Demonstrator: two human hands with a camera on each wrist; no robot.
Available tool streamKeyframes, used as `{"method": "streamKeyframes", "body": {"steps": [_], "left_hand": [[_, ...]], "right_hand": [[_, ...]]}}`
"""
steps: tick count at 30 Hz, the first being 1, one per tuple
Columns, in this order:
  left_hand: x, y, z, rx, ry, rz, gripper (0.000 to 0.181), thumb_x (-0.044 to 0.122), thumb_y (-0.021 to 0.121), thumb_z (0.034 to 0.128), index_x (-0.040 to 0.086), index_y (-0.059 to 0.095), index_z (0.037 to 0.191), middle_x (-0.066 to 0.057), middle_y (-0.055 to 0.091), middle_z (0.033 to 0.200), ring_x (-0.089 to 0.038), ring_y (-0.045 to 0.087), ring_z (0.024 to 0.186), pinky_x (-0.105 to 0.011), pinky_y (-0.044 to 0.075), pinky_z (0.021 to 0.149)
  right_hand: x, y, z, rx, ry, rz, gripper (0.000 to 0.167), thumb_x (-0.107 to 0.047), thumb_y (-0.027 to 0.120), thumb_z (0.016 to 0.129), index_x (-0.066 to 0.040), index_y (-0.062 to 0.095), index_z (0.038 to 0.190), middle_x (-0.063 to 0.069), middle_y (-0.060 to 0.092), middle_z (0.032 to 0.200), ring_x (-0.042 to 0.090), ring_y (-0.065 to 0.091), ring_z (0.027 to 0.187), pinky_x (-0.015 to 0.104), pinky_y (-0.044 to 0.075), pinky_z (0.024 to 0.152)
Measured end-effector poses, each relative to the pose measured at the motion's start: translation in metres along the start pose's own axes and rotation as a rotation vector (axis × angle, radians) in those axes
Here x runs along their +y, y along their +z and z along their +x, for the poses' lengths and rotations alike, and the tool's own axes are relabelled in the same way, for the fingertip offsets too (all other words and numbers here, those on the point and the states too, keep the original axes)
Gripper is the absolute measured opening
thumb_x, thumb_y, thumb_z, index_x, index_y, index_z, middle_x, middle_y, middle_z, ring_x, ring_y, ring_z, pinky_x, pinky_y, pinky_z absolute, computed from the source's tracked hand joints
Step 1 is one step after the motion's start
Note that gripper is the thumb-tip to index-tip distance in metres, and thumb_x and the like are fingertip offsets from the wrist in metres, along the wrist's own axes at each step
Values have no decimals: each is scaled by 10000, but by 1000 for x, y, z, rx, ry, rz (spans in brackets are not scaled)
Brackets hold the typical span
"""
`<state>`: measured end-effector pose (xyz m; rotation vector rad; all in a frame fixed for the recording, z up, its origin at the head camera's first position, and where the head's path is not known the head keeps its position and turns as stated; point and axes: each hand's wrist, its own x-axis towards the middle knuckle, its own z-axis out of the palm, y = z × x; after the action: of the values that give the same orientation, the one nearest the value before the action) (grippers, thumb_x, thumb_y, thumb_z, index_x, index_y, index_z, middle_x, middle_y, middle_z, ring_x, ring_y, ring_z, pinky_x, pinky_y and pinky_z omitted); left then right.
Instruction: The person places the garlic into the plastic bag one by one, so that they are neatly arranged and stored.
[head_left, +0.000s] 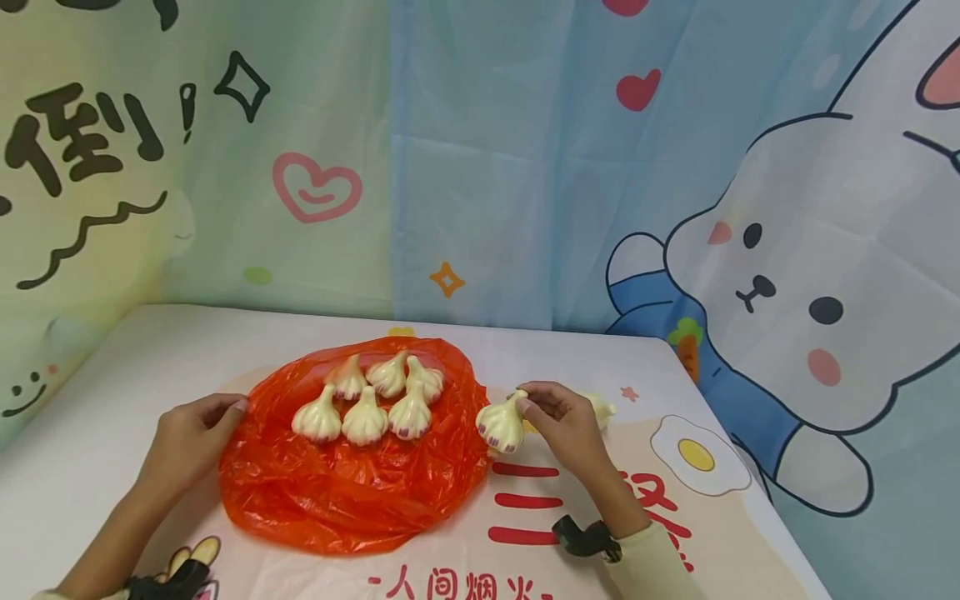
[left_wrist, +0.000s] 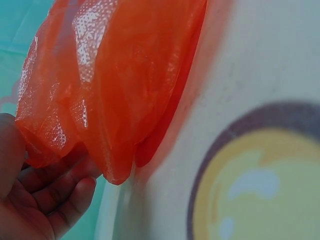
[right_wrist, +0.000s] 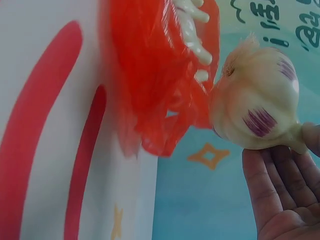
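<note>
A red plastic bag (head_left: pixel 322 508) lies spread on the table, with several garlic bulbs (head_left: pixel 364 418) grouped on its upper part. My left hand (head_left: pixel 187 437) pinches the bag's left edge between thumb and fingers; in the left wrist view the red film (left_wrist: pixel 135 75) hangs from that grip. Just off the bag's right edge, my right hand (head_left: pixel 566 425) holds one garlic bulb (head_left: pixel 501 425) by its stem. Seen from the right wrist, this garlic bulb (right_wrist: pixel 260 105) has purple streaks and a tuft of roots. Another garlic bulb (head_left: pixel 602 410) sits behind the right hand, partly hidden by it.
The white table (head_left: pixel 187 342) carries a printed cover with red lettering (head_left: pixel 525 502) and a fried-egg picture (head_left: pixel 699 455). A cartoon curtain (head_left: pixel 480 167) hangs along the table's far edge. Dark straps (head_left: pixel 585 537) sit on both wrists.
</note>
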<state>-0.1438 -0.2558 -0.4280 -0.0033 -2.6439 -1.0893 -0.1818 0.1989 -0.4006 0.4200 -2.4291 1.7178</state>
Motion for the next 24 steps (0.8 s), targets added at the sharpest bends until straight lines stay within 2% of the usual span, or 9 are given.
{"method": "streamKeyframes", "body": {"steps": [5, 10, 14, 18, 24], "left_hand": [[0, 0, 0, 6, 7, -1, 349, 230, 552, 1003, -73, 662, 1136, -251, 677, 1034, -355, 644, 881, -429, 581, 708], [0, 0, 0, -2, -1, -3, 359, 236, 551, 1003, -76, 656, 1145, -255, 674, 1044, -356, 643, 884, -417, 584, 703], [-1, 0, 0, -8, -12, -2, 370, 245, 553, 1003, -78, 651, 1155, -257, 671, 1053, -353, 643, 884, -402, 587, 694], [-2, 0, 0, -5, -8, -3, 367, 243, 556, 1001, -76, 652, 1156, -255, 672, 1052, -346, 642, 877, -382, 590, 681], [-4, 1, 1, -11, -7, -8, 369, 249, 552, 1003, -71, 655, 1157, -248, 675, 1052, -348, 644, 889, -374, 590, 685]], "right_hand": [[-6, 9, 5, -28, -30, 19, 232, -176, 685, 925, -61, 675, 1126, 64, 694, 1061, 214, 644, 972, 290, 549, 842], [-12, 19, 8, -39, -20, 42, 228, -123, 675, 926, -32, 673, 1135, 91, 687, 1072, 220, 643, 972, 269, 542, 847], [-30, 28, 9, -77, -9, 51, 229, -53, 645, 935, 38, 648, 1145, 150, 673, 1071, 259, 637, 966, 266, 541, 845], [-49, 36, 10, -115, 13, 38, 241, -45, 633, 940, 73, 630, 1150, 153, 672, 1059, 260, 637, 956, 266, 546, 833], [-54, 46, 15, -149, 28, 63, 233, -45, 638, 936, 76, 637, 1135, 155, 668, 1059, 271, 633, 962, 283, 547, 840]]}}
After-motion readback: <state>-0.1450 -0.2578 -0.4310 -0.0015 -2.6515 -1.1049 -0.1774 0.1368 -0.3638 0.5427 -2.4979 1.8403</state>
